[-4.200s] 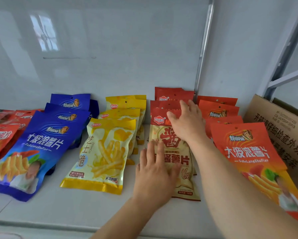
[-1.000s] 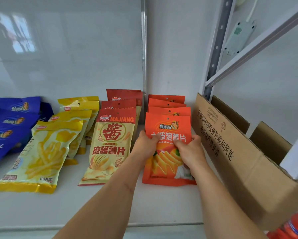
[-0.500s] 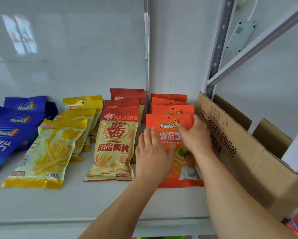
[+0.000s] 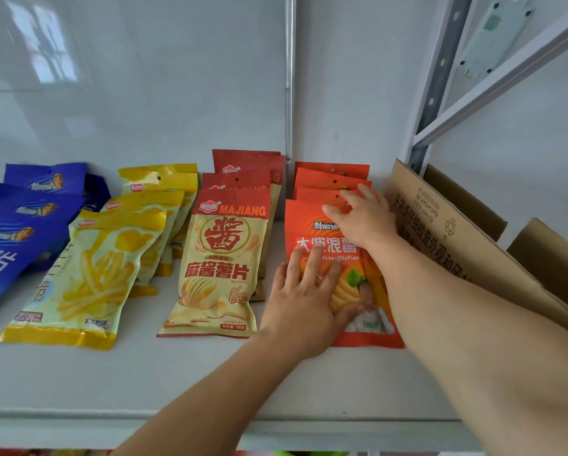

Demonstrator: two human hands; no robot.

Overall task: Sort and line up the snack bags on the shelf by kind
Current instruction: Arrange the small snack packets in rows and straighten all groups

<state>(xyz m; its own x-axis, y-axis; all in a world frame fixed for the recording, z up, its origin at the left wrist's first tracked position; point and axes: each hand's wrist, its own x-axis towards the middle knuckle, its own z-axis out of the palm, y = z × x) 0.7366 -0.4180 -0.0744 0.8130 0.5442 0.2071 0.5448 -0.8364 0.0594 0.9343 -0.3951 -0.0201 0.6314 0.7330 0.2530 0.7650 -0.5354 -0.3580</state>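
Note:
Snack bags lie in overlapping rows on a white shelf (image 4: 183,380). From the left: blue bags (image 4: 16,232), yellow bags (image 4: 88,278), red-and-cream MAJIANG bags (image 4: 220,264), orange bags (image 4: 304,222). My left hand (image 4: 305,301) lies flat with straight fingers on the lower half of the front orange bag. My right hand (image 4: 361,218) rests with spread fingers on that bag's top right corner, over the orange bags behind it. Neither hand grips a bag.
An open cardboard box (image 4: 467,238) stands on the shelf right of the orange row, touching my right forearm. A grey metal upright (image 4: 437,80) and a diagonal brace rise behind it. The white back wall lies close behind the rows.
One second ago both hands gripped the front orange bag by its sides. They have let go and now lie flat on it; the right hand slid up to its top edge.

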